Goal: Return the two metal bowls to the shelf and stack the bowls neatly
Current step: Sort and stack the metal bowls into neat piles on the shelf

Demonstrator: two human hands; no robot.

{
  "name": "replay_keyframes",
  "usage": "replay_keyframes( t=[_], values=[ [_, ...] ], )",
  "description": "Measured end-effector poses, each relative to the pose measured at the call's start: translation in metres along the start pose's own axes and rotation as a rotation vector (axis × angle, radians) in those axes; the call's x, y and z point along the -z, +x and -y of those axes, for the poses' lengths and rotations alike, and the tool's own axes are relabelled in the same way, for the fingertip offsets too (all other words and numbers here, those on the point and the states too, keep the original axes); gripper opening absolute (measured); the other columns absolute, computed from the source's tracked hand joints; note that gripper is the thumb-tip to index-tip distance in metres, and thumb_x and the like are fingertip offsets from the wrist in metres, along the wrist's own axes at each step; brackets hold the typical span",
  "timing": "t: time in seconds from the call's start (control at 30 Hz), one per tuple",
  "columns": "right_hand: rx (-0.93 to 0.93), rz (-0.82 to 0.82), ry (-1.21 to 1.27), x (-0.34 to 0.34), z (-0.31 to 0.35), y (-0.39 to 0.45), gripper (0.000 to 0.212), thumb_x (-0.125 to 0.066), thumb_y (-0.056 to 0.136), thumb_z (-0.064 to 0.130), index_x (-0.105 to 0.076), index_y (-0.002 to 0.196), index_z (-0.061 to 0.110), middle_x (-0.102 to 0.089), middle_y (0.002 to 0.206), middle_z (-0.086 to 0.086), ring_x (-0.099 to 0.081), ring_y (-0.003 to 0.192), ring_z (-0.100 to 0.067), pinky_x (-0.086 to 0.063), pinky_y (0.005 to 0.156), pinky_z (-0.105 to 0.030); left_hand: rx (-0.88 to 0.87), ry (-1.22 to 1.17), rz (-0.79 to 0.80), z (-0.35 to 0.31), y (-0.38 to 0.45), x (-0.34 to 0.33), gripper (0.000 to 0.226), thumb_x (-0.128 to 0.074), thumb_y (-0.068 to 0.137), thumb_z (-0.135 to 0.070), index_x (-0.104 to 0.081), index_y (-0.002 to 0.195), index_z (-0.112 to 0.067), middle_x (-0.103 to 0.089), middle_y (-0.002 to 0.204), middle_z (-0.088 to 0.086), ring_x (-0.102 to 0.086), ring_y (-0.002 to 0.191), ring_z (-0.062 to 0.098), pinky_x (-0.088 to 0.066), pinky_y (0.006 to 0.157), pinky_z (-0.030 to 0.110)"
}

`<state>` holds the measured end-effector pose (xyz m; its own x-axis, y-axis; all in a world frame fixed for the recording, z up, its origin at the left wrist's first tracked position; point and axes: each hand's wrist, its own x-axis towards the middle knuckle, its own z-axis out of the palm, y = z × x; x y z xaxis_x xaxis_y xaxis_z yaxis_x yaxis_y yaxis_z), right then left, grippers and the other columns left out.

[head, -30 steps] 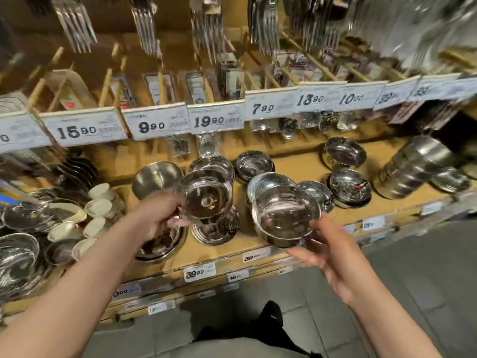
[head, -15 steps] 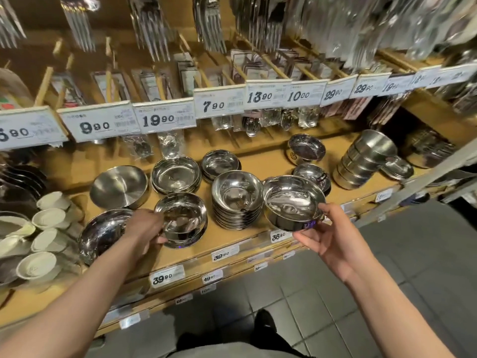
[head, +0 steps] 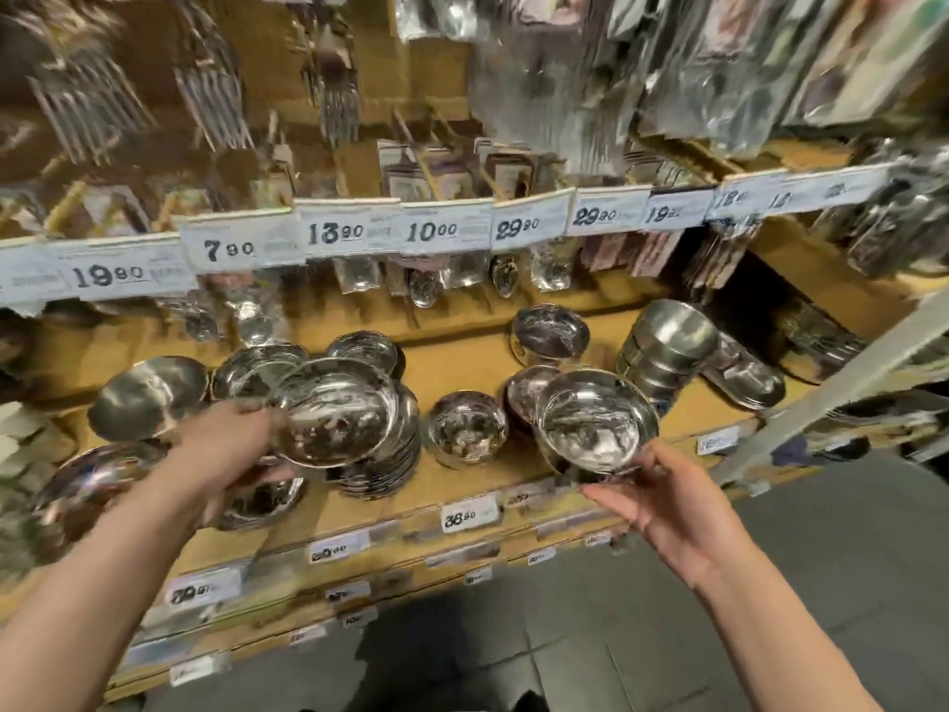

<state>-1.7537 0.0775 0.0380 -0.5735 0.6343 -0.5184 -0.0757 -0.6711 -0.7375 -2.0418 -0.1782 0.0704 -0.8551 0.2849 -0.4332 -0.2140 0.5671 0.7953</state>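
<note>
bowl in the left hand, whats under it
A stack of metal bowls sits on the shelf beneath the left hand's bowl; the stack's top is covered.

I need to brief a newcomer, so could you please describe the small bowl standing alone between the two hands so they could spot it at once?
Look at the lower wooden shelf, below the row of white price tags. The small bowl stands near its front edge, between the tall stack of bowls and the bowl in the right hand. It alone is a single, unstacked, unheld bowl, with bare shelf on both sides.
</note>
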Motion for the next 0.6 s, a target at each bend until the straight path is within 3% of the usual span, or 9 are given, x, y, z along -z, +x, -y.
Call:
replay_keyframes(
  t=[0.03, 0.07, 0.13, 0.2, 0.3, 0.43, 0.53, 0.6],
  values=[
    [-0.002, -0.025, -0.014, 0.016, 0.008, 0.001, 0.047, -0.045, 0.098, 0.005, -0.067, 0.057, 0.012, -0.077, 0.079, -0.012, -0.077, 0.078, -0.032, -0.063, 0.071, -0.045, 0.011, -0.027, 0.007, -0.004, -0.005, -0.016, 0.009, -0.063, 0.094, -0.010, -0.067, 0.101, -0.008, -0.075, 0.068, 0.006, -0.074, 0.058, 0.019, -0.061, 0.055, 0.034],
    [-0.008, -0.059, -0.022, 0.030, 0.015, 0.004, 0.046, -0.044, 0.098, 0.006, -0.064, 0.057, 0.012, -0.076, 0.074, -0.012, -0.077, 0.072, -0.031, -0.064, 0.066, -0.042, 0.021, -0.069, 0.015, -0.006, -0.010, -0.031, 0.003, -0.063, 0.094, -0.008, -0.066, 0.095, -0.008, -0.074, 0.061, 0.004, -0.073, 0.054, 0.019, -0.059, 0.050, 0.033],
    [-0.039, -0.113, -0.044, 0.058, 0.023, 0.014, 0.028, -0.044, 0.098, 0.008, -0.058, 0.074, 0.008, -0.074, 0.065, -0.010, -0.075, 0.061, -0.029, -0.065, 0.058, -0.039, 0.055, -0.197, 0.053, -0.007, -0.017, -0.059, 0.007, -0.060, 0.095, -0.001, -0.062, 0.089, -0.005, -0.070, 0.052, 0.001, -0.070, 0.046, 0.015, -0.054, 0.039, 0.025],
    [-0.071, -0.140, -0.105, 0.077, 0.026, 0.024, 0.011, -0.049, 0.095, 0.008, -0.056, 0.087, 0.006, -0.074, 0.075, -0.011, -0.072, 0.065, -0.027, -0.063, 0.054, -0.036, 0.090, -0.240, 0.099, -0.005, -0.024, -0.084, 0.004, -0.058, 0.098, -0.003, -0.061, 0.096, 0.000, -0.073, 0.059, 0.007, -0.070, 0.047, 0.015, -0.052, 0.038, 0.022],
    [-0.113, -0.166, -0.189, 0.093, 0.029, 0.040, 0.010, -0.057, 0.092, 0.010, -0.058, 0.102, 0.007, -0.064, 0.101, -0.013, -0.065, 0.078, -0.025, -0.064, 0.058, -0.035, 0.155, -0.251, 0.124, 0.003, -0.031, -0.106, 0.012, -0.058, 0.100, -0.008, -0.062, 0.102, 0.003, -0.075, 0.089, 0.021, -0.077, 0.066, 0.024, -0.058, 0.046, 0.026],
    [-0.164, -0.140, -0.218, 0.094, 0.028, 0.050, 0.016, -0.059, 0.094, 0.009, -0.060, 0.109, 0.003, -0.064, 0.111, -0.015, -0.066, 0.087, -0.029, -0.065, 0.061, -0.037, 0.147, -0.219, 0.163, 0.006, -0.038, -0.115, 0.017, -0.054, 0.101, -0.009, -0.064, 0.096, 0.005, -0.078, 0.085, 0.019, -0.078, 0.077, 0.030, -0.063, 0.059, 0.034],
    [-0.166, -0.122, -0.164, 0.087, 0.020, 0.055, 0.024, -0.055, 0.095, 0.004, -0.057, 0.119, 0.001, -0.063, 0.122, -0.022, -0.063, 0.104, -0.037, -0.064, 0.066, -0.045, 0.099, -0.137, 0.113, 0.011, -0.032, -0.109, 0.020, -0.056, 0.101, -0.015, -0.068, 0.097, 0.001, -0.079, 0.082, 0.012, -0.078, 0.076, 0.024, -0.061, 0.082, 0.044],
    [-0.166, -0.114, -0.143, 0.079, 0.015, 0.056, 0.019, -0.053, 0.096, 0.001, -0.056, 0.114, 0.003, -0.062, 0.120, -0.024, -0.063, 0.104, -0.039, -0.063, 0.069, -0.048, 0.099, -0.152, 0.088, 0.013, -0.024, -0.099, 0.020, -0.056, 0.101, -0.014, -0.069, 0.098, 0.000, -0.079, 0.084, 0.014, -0.078, 0.076, 0.025, -0.064, 0.076, 0.043]
  ],
)
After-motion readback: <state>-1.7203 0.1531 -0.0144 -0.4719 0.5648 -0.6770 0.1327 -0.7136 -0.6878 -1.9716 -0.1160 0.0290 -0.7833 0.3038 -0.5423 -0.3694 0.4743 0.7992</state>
